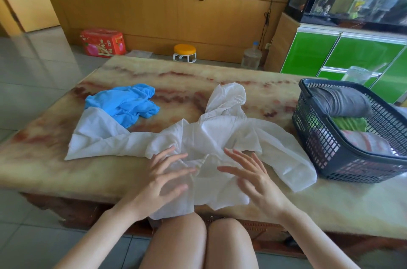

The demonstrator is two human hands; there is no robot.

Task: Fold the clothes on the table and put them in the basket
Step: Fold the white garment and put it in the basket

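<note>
A white hooded garment (pixel 207 134) lies spread and crumpled across the marble table (pixel 55 171), its hood pointing away from me and its lower end hanging over the near edge. My left hand (pixel 163 178) and my right hand (pixel 253 176) hover just above its near part, fingers spread, holding nothing. A crumpled blue garment (pixel 125 105) sits at the far left, overlapping the white sleeve. A dark plastic basket (pixel 330 154) stands at the right with folded grey, green and pink-white clothes inside.
My bare knees (pixel 198 242) are under the near table edge. On the floor beyond the table stand a red box (pixel 102 43), an orange-topped stool (pixel 184 52) and a water bottle (pixel 251 57). A green cabinet (pixel 343 52) with a fish tank stands at the right.
</note>
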